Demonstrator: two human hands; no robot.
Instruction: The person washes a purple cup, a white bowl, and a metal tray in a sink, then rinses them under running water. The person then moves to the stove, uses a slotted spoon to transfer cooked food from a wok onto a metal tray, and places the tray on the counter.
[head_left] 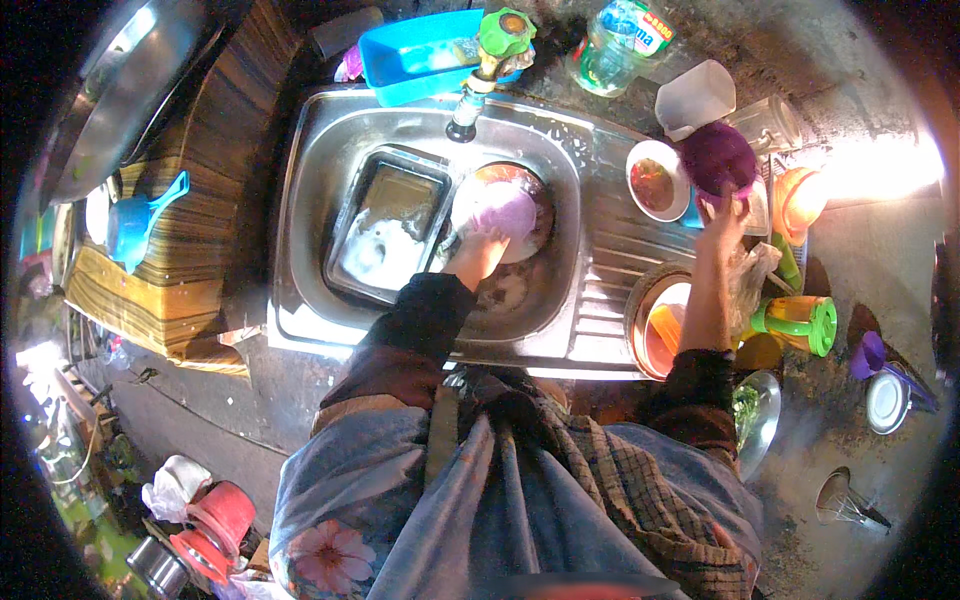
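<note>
My right hand (pixel 722 212) is stretched out over the right side of the drainboard, its fingers closed on the rim of a dark purple bowl (pixel 717 160). Inside the steel sink (pixel 300 250), my left hand (pixel 478 254) has its fingers on a lilac round thing (pixel 502 206), glare hiding its exact kind. That lilac thing lies over stacked round dishes (pixel 540 190). Beside them on the left sits a dark rectangular pan (pixel 345 255) with suds and murky water. Close to the purple bowl stands a white bowl (pixel 640 205) with reddish contents.
A tap with a green handle (pixel 507 35) rises behind the sink, next to a blue basin (pixel 400 65). On the right are a clear jar (pixel 606 62), a white container (pixel 697 97), a brown-rimmed bowl (pixel 640 310), an orange cup (pixel 800 203) and a green-lidded pitcher (pixel 800 324).
</note>
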